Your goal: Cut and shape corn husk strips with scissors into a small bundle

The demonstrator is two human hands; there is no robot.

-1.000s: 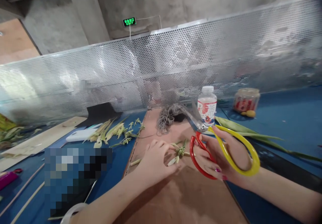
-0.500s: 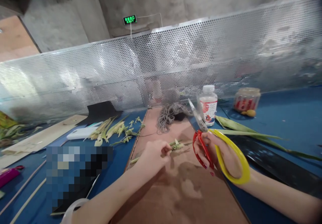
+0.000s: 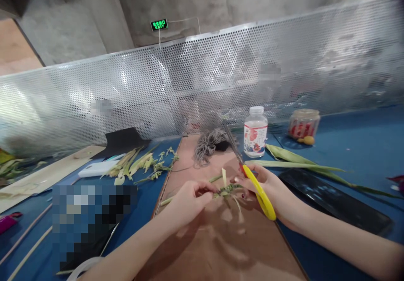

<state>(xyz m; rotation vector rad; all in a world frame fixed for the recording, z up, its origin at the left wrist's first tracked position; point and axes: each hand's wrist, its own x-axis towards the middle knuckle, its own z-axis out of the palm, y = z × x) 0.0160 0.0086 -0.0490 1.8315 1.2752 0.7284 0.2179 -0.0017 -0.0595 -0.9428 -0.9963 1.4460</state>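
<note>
My left hand (image 3: pixel 197 196) is closed, pinching one end of a small knotted green leaf piece (image 3: pixel 227 191) over the brown board. Thin loose leaf ends stick out of this piece, one pale strip standing up. My right hand (image 3: pixel 267 184) keeps a pair of scissors (image 3: pixel 259 190) with a yellow and red handle. The blades point up and away, seen nearly edge-on. Fingers of this hand also reach the right end of the leaf piece. A green stalk (image 3: pixel 166 201) lies on the board, partly hidden behind my left hand.
The brown board (image 3: pixel 217 247) lies on a blue table, with grey cord (image 3: pixel 206 146) heaped at its far end. To the right are a white-capped bottle (image 3: pixel 256 133), a jar (image 3: pixel 304 123), long leaves (image 3: pixel 293 159) and a black tray-like object (image 3: pixel 334 203). Finished-looking leaf pieces (image 3: pixel 158 167) lie left.
My right hand has moved left with the scissors, bringing its fingers to the leaf piece. The scissors have turned edge-on. My left hand stays at the piece.
</note>
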